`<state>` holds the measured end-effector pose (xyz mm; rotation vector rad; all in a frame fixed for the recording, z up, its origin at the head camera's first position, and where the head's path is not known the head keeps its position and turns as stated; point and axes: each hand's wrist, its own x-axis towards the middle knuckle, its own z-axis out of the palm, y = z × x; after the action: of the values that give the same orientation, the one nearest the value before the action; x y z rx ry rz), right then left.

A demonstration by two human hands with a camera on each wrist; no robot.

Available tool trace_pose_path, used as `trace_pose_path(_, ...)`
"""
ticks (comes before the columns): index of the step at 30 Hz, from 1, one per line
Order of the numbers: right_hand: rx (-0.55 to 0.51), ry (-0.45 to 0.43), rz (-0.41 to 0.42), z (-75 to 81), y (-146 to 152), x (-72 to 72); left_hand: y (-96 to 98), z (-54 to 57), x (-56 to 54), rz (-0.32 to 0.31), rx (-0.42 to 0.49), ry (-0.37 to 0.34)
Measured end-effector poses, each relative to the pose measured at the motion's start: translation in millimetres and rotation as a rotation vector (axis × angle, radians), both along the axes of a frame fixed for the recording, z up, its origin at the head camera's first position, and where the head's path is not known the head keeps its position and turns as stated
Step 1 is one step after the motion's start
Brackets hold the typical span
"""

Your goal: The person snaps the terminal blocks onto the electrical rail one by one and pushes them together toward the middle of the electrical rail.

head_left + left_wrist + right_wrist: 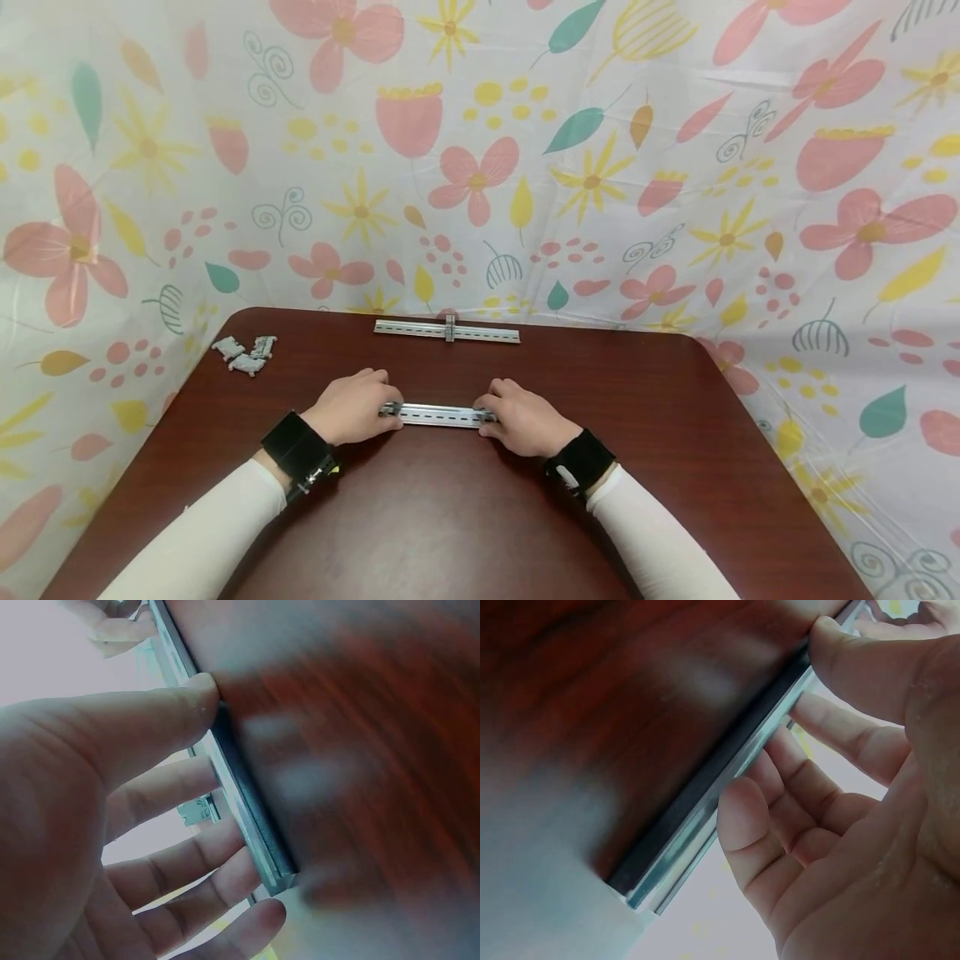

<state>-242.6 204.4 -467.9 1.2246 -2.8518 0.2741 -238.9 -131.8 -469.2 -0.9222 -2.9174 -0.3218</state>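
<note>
A slotted metal DIN rail [438, 416] lies crosswise near the middle of the table. My left hand [356, 408] holds its left end, thumb on the near edge and fingers along the far edge. At the other end, my right hand [527, 419] grips it in the same manner. The left wrist view shows the rail [241, 799] running past the thumb, its end beyond the fingers. Close to the table surface, the rail [705, 814] also crosses the right wrist view, between thumb and fingers.
Farther back lies a second slotted rail [487, 335], with a narrow grey block [450, 327] across its middle. Three small grey pieces [246, 363] sit at the table's back left corner. A flowered curtain [480, 250] hangs right behind the brown table [442, 517].
</note>
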Motion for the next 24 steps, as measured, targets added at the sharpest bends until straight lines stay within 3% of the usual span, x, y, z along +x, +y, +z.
trace_pose_path(9, 0.004, 0.023, 0.006, -0.3, -1.4, 1.8, 1.5, 5.6, 4.4, 0.003, -0.015, -0.031)
trace_pose_path(24, -0.012, 0.011, 0.014, 1.4, -1.1, 2.0, -0.2, 3.5, 1.4, 0.006, -0.019, -0.023)
